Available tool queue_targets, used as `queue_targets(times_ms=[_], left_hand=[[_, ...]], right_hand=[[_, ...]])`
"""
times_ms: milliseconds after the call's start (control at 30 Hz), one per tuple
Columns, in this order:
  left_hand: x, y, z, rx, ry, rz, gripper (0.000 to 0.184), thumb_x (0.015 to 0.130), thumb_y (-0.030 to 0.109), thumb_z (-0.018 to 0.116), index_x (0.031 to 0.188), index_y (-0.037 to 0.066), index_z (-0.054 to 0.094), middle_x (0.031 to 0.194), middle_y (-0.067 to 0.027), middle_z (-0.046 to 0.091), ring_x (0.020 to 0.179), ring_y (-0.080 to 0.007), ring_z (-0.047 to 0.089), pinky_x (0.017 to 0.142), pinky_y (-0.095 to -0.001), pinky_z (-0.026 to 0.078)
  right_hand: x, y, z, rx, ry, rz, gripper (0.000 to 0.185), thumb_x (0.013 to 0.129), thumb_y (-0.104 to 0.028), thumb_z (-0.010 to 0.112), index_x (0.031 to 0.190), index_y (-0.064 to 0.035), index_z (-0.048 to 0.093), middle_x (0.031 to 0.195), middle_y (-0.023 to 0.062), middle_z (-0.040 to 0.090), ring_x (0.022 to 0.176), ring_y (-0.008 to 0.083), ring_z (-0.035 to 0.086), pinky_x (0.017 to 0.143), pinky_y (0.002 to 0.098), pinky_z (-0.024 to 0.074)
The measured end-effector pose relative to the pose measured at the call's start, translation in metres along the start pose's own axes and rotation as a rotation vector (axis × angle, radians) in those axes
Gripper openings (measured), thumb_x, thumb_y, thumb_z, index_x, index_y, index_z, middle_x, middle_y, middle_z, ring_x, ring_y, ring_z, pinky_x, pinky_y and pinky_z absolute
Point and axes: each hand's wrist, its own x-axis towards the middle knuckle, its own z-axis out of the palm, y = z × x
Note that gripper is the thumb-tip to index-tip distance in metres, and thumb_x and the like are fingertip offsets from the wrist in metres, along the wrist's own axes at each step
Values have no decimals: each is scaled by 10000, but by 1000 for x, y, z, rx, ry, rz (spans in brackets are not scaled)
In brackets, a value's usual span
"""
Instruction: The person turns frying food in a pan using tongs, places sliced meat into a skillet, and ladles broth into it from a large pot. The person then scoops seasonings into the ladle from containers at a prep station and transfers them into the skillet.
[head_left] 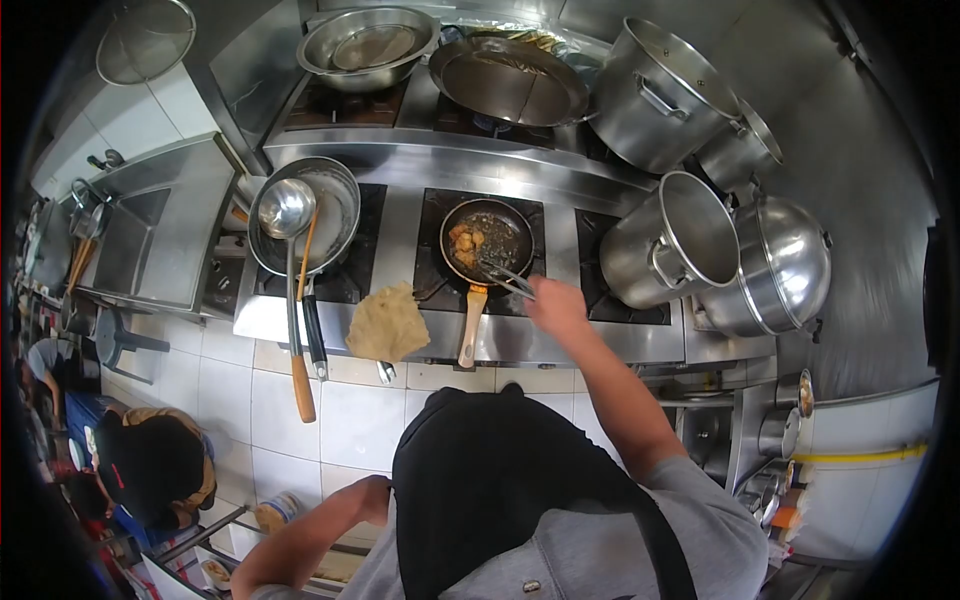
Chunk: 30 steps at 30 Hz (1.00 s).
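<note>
My right hand (pixel 556 304) is closed around metal tongs (pixel 508 278), whose tips reach into a small dark frying pan (pixel 525 215). Browned pieces of food (pixel 465 243) sit on the pan's left side, beside bubbling oil. The pan rests on a middle burner, its pale handle (pixel 470 335) pointing toward me. My left hand (pixel 374 498) is held low by my waist, against the black apron (pixel 470 450); its fingers are mostly hidden. A crumpled tan cloth (pixel 390 322) lies on the stove's front edge, left of the pan handle.
Left on the stove, a wide pan (pixel 345 200) holds a ladle (pixel 286 208). Large steel pots (pixel 672 240) crowd the right side. A wok (pixel 510 80) and a steel bowl (pixel 368 45) stand behind. A sink (pixel 150 235) and another person (pixel 150 465) are at left.
</note>
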Motion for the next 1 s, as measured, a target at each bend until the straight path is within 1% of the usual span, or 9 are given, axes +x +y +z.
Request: queue_targets(times_ms=[133, 333, 433, 633, 733, 767, 833, 933, 1000], left_hand=[[-15, 26, -8, 294, -61, 112, 480, 815, 414, 669, 1168, 91, 706, 1103, -182, 719, 1038, -355, 675, 895, -385, 537], [8, -19, 9, -74, 12, 187, 414, 864, 380, 595, 1153, 105, 704, 1091, -167, 723, 1024, -357, 673, 893, -389, 538], [-20, 32, -9, 188, -76, 29, 362, 877, 350, 563, 1126, 130, 705, 1080, -152, 725, 1004, -352, 676, 877, -388, 543], [-12, 17, 2, 349, -114, 123, 350, 867, 339, 561, 1130, 146, 688, 1068, -145, 721, 987, -334, 681, 855, -380, 545], [-3, 0, 10, 130, 2, 74, 362, 865, 372, 567, 1129, 155, 687, 1074, -136, 721, 989, -330, 679, 854, -385, 544], [-37, 52, -5, 233, -45, 16, 377, 862, 386, 572, 1140, 158, 684, 1079, -133, 721, 995, -331, 677, 861, -389, 544], [-48, 67, -7, 332, -94, -43, 392, 859, 400, 577, 1151, 161, 682, 1085, -131, 721, 1001, -332, 676, 869, -393, 544], [-39, 46, -2, 54, -73, -2, 418, 848, 439, 595, 1146, 160, 689, 1076, -132, 724, 998, -322, 680, 867, -388, 541], [-45, 55, -4, 167, -48, 27, 433, 851, 464, 598, 1139, 156, 694, 1076, -131, 725, 1007, -311, 683, 875, -387, 538]], right_hand=[[19, -16, -7, -4, 28, -24, 227, 851, -226, 685, 1008, -67, 648, 867, 169, 718, 868, 359, 705, 770, 489, 550], [31, 2, -30, -28, 79, 24, 188, 842, -197, 689, 975, -66, 664, 876, 159, 719, 884, 360, 703, 788, 480, 554], [47, 8, -17, -91, 82, 1, 189, 845, -207, 691, 961, -60, 667, 895, 163, 720, 901, 355, 703, 800, 478, 556], [52, -9, -37, -26, 119, 63, 165, 842, -185, 670, 938, -51, 682, 915, 170, 723, 927, 349, 703, 818, 474, 560], [53, -4, -35, -147, 7, -34, 174, 840, -190, 673, 945, -52, 688, 925, 172, 725, 931, 353, 703, 814, 477, 561], [60, -2, -30, -150, 6, -35, 174, 840, -190, 673, 945, -52, 688, 925, 172, 725, 931, 353, 703, 814, 477, 561], [75, -4, -22, -125, 52, -11, 195, 843, -208, 678, 966, -58, 689, 941, 172, 725, 935, 351, 704, 810, 475, 563], [78, -4, -35, -69, 110, 11, 189, 846, -208, 676, 960, -57, 690, 941, 170, 726, 928, 346, 707, 813, 465, 564], [74, -3, -45, -87, 110, 16, 190, 848, -209, 675, 962, -57, 691, 934, 168, 727, 920, 345, 709, 814, 461, 564]])
